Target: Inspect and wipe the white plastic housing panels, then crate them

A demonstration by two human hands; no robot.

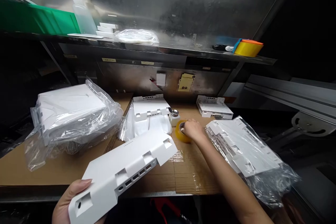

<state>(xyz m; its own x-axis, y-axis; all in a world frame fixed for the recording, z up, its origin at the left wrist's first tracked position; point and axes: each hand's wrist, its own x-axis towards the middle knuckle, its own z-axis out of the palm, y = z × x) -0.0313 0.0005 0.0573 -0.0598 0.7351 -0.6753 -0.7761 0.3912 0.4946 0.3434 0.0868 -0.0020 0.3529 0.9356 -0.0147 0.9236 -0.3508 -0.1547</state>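
- Green bin (42, 19) on the shelf (181, 49), beside a squeeze bottle (85, 18)
- Small white blocks (106, 29), stacked near crumpled clear plastic (138, 36)
- Yellow, orange-topped item (248, 48), perhaps a container
- White card (161, 79) and yellow card (186, 82) against the back panel (118, 77)
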